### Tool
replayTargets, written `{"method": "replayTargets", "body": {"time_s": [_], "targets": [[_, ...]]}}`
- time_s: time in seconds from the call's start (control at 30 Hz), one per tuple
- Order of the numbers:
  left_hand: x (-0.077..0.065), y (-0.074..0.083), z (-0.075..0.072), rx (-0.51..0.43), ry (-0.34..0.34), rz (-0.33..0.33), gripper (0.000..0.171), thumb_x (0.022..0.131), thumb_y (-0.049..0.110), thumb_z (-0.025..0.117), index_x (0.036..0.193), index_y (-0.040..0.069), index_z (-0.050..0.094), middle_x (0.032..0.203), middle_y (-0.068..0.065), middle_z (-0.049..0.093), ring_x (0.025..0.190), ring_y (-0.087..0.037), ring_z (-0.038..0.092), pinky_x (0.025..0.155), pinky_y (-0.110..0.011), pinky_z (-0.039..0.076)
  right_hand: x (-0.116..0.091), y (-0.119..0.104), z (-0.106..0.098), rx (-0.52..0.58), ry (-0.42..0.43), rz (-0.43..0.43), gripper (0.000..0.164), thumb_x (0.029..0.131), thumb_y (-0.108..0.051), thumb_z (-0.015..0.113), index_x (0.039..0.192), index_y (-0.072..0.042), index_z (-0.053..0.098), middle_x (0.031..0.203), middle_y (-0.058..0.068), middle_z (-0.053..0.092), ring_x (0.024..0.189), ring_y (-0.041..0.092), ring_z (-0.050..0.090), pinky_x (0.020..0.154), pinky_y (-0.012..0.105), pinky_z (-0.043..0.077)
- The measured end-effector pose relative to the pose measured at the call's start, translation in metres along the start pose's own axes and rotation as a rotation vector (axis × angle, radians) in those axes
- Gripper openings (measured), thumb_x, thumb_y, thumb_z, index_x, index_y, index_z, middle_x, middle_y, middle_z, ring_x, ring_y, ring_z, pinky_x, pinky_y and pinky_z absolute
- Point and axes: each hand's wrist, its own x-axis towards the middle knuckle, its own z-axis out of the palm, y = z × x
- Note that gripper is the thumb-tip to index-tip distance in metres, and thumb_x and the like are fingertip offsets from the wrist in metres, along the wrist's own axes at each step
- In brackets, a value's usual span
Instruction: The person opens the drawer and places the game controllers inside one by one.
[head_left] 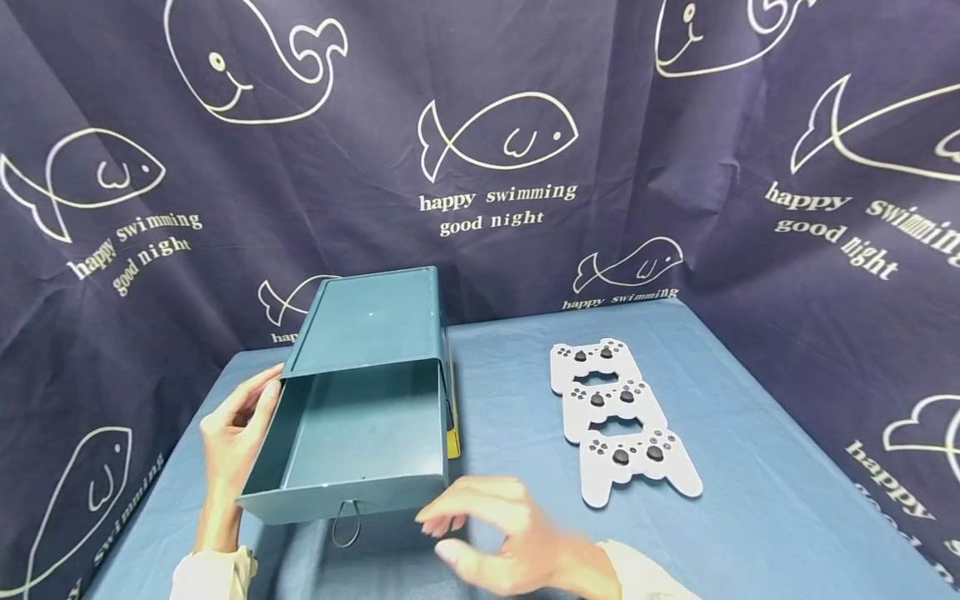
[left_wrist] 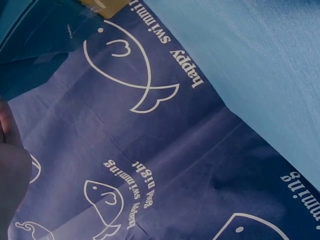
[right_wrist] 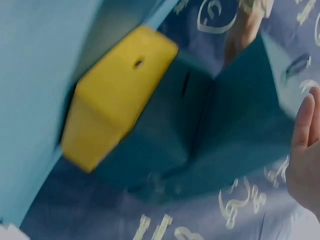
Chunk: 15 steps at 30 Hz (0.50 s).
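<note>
A teal drawer (head_left: 363,433) is pulled far out of its teal cabinet (head_left: 367,321), and nothing shows inside it. From its front hangs a thin loop pull (head_left: 345,529). My left hand (head_left: 234,429) rests against the left side, with its fingertips at the cabinet's front corner. Off the drawer's front right corner, my right hand (head_left: 498,529) has its fingers extended and holds nothing. The right wrist view shows a yellow block-shaped part (right_wrist: 120,90) with a small dark hole beside the teal cabinet.
Three white game controllers (head_left: 637,467) lie in an overlapping column on the right of the blue-covered table (head_left: 517,383). A dark blue curtain (head_left: 495,275) with fish and whale drawings hangs close behind the table and along both sides.
</note>
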Motion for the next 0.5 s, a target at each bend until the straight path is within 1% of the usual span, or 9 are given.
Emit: {"method": "replayTargets", "body": {"time_s": [0.07,0.2,0.3,0.37,0.5], "targets": [[0.001,0.000,0.000,0.004,0.002,0.004,0.029,0.093,-0.015,0.065,0.122,-0.010,0.071,0.103,0.021,0.072,0.079,0.006,0.065,0.068,-0.009,0.047,-0.001,0.004,-0.012,-0.016,0.050,-0.004,0.020,0.097,-0.005,0.060,0.105,0.012,0.066,0.090,0.013,0.072,0.082,0.014,0.071,0.076,0.018,0.055],[0.002,-0.001,0.000,0.004,-0.001,0.008,0.030,0.093,-0.014,0.066,0.122,-0.008,0.072,0.103,0.020,0.073,0.078,0.005,0.065,0.067,-0.009,0.047,-0.014,0.015,-0.038,-0.054,0.163,0.043,0.021,0.097,-0.004,0.061,0.110,0.012,0.065,0.090,0.018,0.070,0.079,0.023,0.069,0.068,0.024,0.057],[0.002,-0.002,-0.001,-0.004,-0.003,0.007,0.030,0.093,-0.014,0.067,0.122,-0.008,0.072,0.104,0.020,0.073,0.080,0.005,0.066,0.068,-0.009,0.048,-0.029,0.022,-0.058,-0.115,0.249,0.133,0.022,0.093,0.001,0.064,0.111,0.013,0.067,0.091,0.019,0.070,0.080,0.026,0.068,0.067,0.027,0.056],[0.002,-0.002,-0.001,-0.013,-0.003,0.006,0.030,0.093,-0.014,0.067,0.122,-0.007,0.072,0.104,0.020,0.073,0.081,0.005,0.067,0.069,-0.010,0.048,-0.039,0.025,-0.073,-0.165,0.291,0.211,0.024,0.089,0.004,0.065,0.111,0.014,0.067,0.092,0.020,0.070,0.083,0.024,0.068,0.070,0.026,0.056],[0.001,-0.002,-0.002,-0.019,-0.008,0.017,0.031,0.092,-0.015,0.067,0.122,-0.008,0.072,0.107,0.017,0.074,0.082,0.004,0.068,0.070,-0.010,0.049,-0.056,0.027,-0.099,-0.267,0.351,0.360,0.025,0.085,0.007,0.068,0.109,0.012,0.069,0.094,0.019,0.071,0.086,0.019,0.069,0.076,0.020,0.054]]}}
